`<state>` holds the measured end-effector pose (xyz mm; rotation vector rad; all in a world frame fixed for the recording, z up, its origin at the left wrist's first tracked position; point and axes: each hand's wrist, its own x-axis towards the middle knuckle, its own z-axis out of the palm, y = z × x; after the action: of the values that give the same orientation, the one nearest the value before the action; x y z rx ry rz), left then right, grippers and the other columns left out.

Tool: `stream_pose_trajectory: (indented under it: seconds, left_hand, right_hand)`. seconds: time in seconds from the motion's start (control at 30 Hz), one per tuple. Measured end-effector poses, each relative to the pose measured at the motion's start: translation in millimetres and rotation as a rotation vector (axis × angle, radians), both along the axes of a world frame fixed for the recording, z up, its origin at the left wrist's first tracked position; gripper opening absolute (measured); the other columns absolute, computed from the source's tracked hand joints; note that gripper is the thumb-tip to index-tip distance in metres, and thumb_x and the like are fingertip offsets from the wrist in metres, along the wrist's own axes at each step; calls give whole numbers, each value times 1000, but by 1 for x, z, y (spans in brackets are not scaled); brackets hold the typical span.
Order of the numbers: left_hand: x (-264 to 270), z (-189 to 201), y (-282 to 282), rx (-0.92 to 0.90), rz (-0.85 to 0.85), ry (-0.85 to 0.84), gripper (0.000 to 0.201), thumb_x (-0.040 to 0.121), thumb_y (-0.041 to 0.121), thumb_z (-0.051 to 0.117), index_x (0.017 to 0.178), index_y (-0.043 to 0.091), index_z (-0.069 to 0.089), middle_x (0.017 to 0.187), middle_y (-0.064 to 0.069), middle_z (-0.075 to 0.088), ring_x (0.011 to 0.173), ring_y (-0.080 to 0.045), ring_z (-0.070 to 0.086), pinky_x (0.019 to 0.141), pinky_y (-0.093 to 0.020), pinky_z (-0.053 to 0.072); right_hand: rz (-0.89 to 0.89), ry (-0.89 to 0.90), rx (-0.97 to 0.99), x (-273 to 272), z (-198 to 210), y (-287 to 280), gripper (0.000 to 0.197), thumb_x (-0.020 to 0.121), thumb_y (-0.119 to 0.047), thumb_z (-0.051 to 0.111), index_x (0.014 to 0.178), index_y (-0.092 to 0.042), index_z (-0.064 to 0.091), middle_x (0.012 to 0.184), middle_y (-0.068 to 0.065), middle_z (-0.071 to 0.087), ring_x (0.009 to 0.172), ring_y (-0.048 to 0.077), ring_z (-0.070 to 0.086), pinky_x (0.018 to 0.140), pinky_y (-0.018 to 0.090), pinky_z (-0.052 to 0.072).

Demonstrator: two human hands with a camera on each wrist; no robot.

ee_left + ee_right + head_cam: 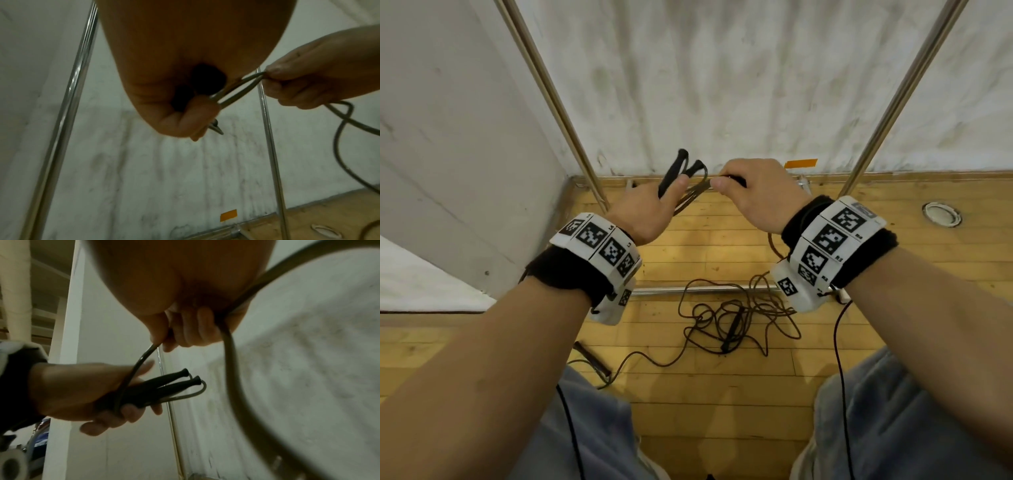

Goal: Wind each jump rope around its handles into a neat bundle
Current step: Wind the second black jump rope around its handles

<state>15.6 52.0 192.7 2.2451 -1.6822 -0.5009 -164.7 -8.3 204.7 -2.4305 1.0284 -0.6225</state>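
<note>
My left hand grips two black jump-rope handles side by side at chest height, their tips pointing away from me. A dark cord runs from the handles to my right hand, which pinches it between thumb and fingers, close to the left hand. The cord loops under the handles and trails down from my right hand to the floor. A second rope lies tangled on the wooden floor, one black handle in the tangle and another handle near my left knee.
Two slanting metal poles rise on either side against a dirty white wall. A metal bar lies across the floor. A round floor fitting sits at right. Orange tape marks the wall base.
</note>
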Motion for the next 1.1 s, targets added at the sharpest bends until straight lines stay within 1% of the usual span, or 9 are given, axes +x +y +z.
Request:
stream_pose_trajectory:
  seconds: [0.13,0.23,0.33,0.47,0.67,0.77,0.9,1.03,1.1]
  left_hand:
    - [-12,1,4,44,-150,7,53,86,73,31,70,26,50,59,5,52,54,-11,50,50,-26,31]
    - [-19,0,3,91,-209,-111,29,95,45,47,91,18,57,65,3,53,57,-11,50,49,-26,31]
    - [-27,-1,5,139,-222,-108,7,94,23,46,100,23,46,74,5,52,64,-9,49,51,-24,32]
    - [-30,2,9,147,-270,-94,18,94,20,44,107,31,39,74,6,50,65,-8,48,52,-24,33]
    - [-23,22,16,91,-434,87,13,96,19,49,95,32,47,75,10,50,68,-5,50,60,-21,36]
    - [-19,35,19,21,-445,231,11,94,20,55,94,32,54,74,11,51,60,7,50,55,-10,38]
    - [-16,44,22,-24,-373,512,19,93,19,59,108,30,61,70,8,49,59,-8,50,57,-22,47]
    - [-19,43,21,-119,-257,652,6,92,16,59,96,19,62,67,4,45,63,-14,45,58,-26,45]
    - [-20,40,18,-174,-168,680,3,92,16,60,94,14,62,67,1,45,60,-14,44,56,-26,43]
  right_hand:
    - [-36,-58,-23,-3,4,-4,29,96,-37,47,93,-15,66,72,-2,59,66,13,52,57,22,37]
    - [-41,-84,-38,-3,6,-3,29,95,-38,48,93,-15,66,73,-4,60,66,10,52,59,20,38]
    - [-67,-73,-47,-2,8,-3,29,91,-42,53,90,-16,67,79,-2,63,74,13,55,66,25,43]
    - [-158,-66,29,-9,12,-11,29,80,-50,64,75,-22,61,70,-8,56,66,8,52,58,20,40]
    - [-102,-137,301,-24,22,-27,31,72,-53,71,63,-23,67,53,-10,54,50,1,47,55,17,37]
    - [-46,-348,485,-26,20,-30,32,78,-41,70,70,-9,69,62,10,50,56,21,42,55,26,36]
    - [-32,-522,629,-18,13,-27,18,82,-16,65,65,-14,70,71,13,49,55,18,36,49,25,29]
    - [-101,-491,555,-12,6,-23,31,84,-22,66,90,8,65,49,-6,43,43,9,31,42,20,28]
    - [-138,-425,489,-7,2,-19,25,86,-22,64,93,2,69,45,-13,44,40,3,35,42,17,30]
